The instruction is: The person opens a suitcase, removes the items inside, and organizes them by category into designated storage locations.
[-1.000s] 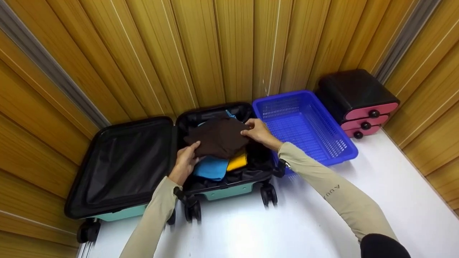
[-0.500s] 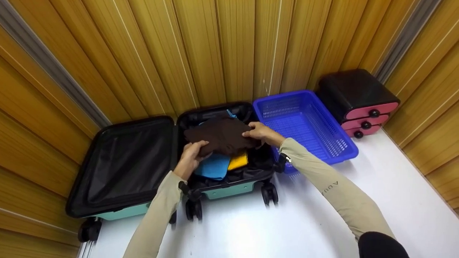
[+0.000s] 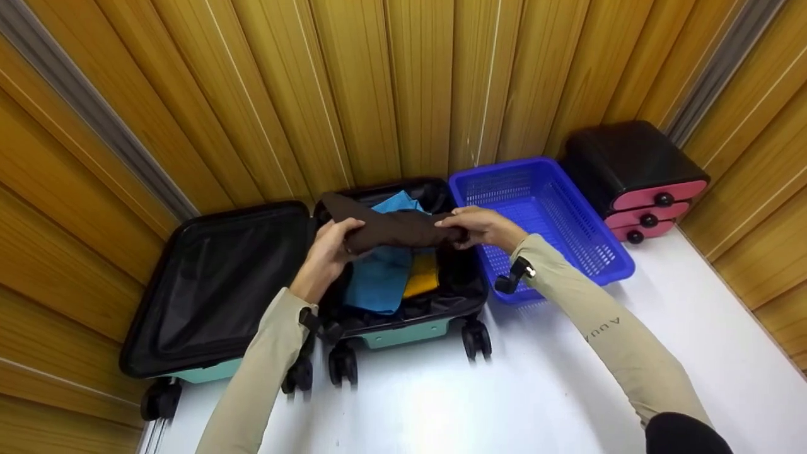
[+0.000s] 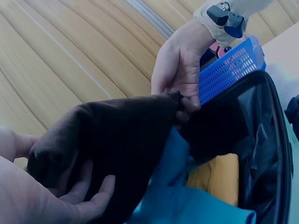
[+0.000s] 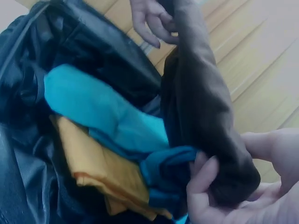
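A dark brown cloth garment [image 3: 403, 229] is held up between both hands above the right half of the open suitcase [image 3: 403, 335]. My left hand [image 3: 329, 252] pinches its left end, thumb on top and fingers underneath. At the other end, my right hand [image 3: 482, 227] grips the cloth with curled fingers, as the right wrist view also shows. Beneath it lie a folded blue cloth [image 3: 378, 284] and a folded yellow cloth [image 3: 422, 275] inside the suitcase. More blue fabric pokes out behind the brown garment. What kind of garment the brown cloth is cannot be told.
The suitcase's other half [image 3: 220, 290] lies open at the left, lined in black. A blue plastic basket [image 3: 548, 233] stands right of the suitcase. Beyond it sits a black box with pink drawers [image 3: 637, 164]. Wood-look panels [image 3: 416, 88] rise behind everything.
The brown garment has been lifted and drawn from a spread, flat shape into a narrower folded strip. Both hands have risen slightly, the right one moving rightward. More of the blue cloth shows.
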A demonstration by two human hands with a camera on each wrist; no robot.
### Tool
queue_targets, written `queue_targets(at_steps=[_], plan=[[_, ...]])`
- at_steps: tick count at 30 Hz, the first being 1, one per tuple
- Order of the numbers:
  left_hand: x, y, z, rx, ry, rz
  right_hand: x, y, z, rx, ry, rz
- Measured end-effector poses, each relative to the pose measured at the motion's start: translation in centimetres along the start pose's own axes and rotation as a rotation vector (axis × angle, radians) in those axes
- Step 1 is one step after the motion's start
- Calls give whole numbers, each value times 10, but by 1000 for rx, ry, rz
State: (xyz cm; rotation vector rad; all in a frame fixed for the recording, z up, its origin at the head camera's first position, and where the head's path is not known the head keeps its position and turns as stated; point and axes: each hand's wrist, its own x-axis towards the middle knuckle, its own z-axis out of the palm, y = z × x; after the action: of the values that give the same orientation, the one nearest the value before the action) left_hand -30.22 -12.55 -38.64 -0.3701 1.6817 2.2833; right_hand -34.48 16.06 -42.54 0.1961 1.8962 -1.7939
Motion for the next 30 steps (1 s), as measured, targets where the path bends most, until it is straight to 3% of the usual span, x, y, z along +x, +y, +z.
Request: queue_targets(at_steps=[6, 11, 13, 18, 20, 23, 26, 30], plan=[[-9, 4, 4, -13, -75, 66, 3, 1, 10, 77, 78, -104], [-14, -8, -3, 43, -119, 83, 7, 5, 8, 36, 75, -48], [-15, -15, -10, 73, -104, 78, 8, 7, 7, -14, 22, 5], [-20, -38, -30, 210, 25, 8, 8, 17, 16, -200, -76, 95], [-20, -47, -36, 248, 53, -35, 6, 20, 21, -289, -81, 91], [-16, -54, -44, 241, 44, -85, 2, 18, 24, -385, -76, 47], [-11, -55, -48, 241, 47, -93, -2, 11, 23, -406, -63, -8], [-12, -51, -47, 294, 40, -48, -7, 2, 21, -318, -62, -59]])
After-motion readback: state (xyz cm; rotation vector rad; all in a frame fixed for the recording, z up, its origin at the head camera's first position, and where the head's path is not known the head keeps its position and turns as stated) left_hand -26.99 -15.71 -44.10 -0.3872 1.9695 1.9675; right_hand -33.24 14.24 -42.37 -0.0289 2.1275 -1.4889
